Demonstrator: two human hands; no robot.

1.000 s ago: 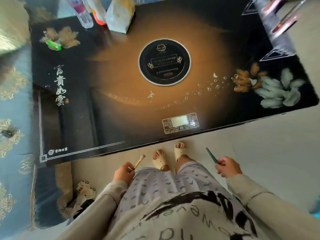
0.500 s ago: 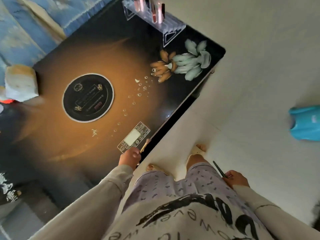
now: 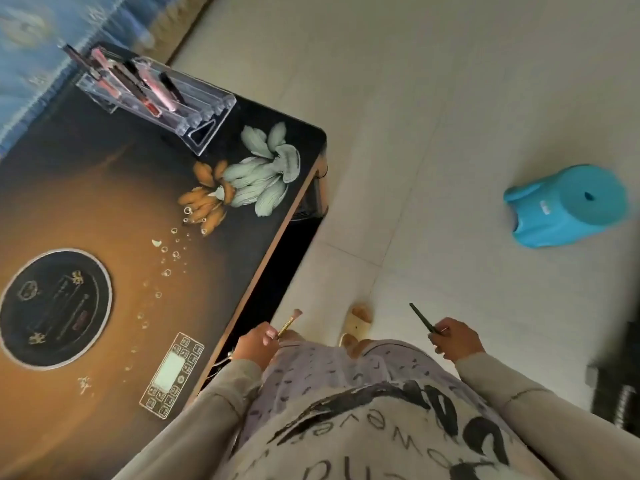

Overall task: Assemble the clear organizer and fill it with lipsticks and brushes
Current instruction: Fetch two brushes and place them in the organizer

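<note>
The clear organizer (image 3: 204,124) stands near the table's far right corner, with several pink and dark lipsticks (image 3: 152,88) leaning in its slots. My left hand (image 3: 256,344) hangs beside the table's near edge and grips a small gold-handled brush (image 3: 289,323) with its pink bristles pointing up. Over the floor, my right hand (image 3: 455,341) holds a thin dark brush or pencil (image 3: 422,317) that sticks out to the upper left. Both hands are far from the organizer.
The dark glass table (image 3: 104,220) has a round hob plate (image 3: 55,308) and a control panel (image 3: 173,374) near its edge. A blue plastic stool (image 3: 568,204) lies on the pale floor at right. Blue fabric furniture (image 3: 31,46) sits behind the table.
The view has swung right and I have moved along the table's edge; the organizer is now nearer. My left hand has come off the table edge, and the brush points up again.
</note>
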